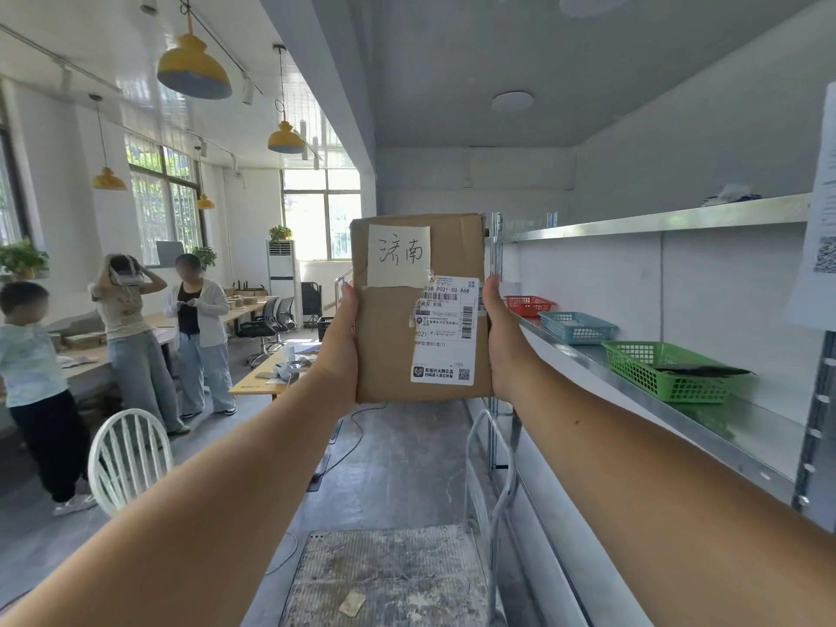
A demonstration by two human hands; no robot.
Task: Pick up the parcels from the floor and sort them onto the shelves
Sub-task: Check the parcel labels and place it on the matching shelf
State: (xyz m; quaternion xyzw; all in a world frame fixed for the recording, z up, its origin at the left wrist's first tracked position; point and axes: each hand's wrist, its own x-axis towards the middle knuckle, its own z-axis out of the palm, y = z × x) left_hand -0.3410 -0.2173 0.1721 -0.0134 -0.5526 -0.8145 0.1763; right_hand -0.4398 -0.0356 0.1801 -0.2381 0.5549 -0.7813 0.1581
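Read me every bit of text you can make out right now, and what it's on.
"济南": handwritten note taped on the cardboard parcel.
"P021-00 A68": printed shipping label on the parcel.
"P021": same label, lower left.
Remaining label print: too small.
Paper sheet on the shelf post, with QR code: blurred.

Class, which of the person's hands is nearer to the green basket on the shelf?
Right. The right hand grips the parcel's right edge, on the side of the green basket; the left hand holds the far edge.

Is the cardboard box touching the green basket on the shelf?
Apart. The head view shows the cardboard box held up in the air between the left hand and right hand, with open shelf between it and the green basket.
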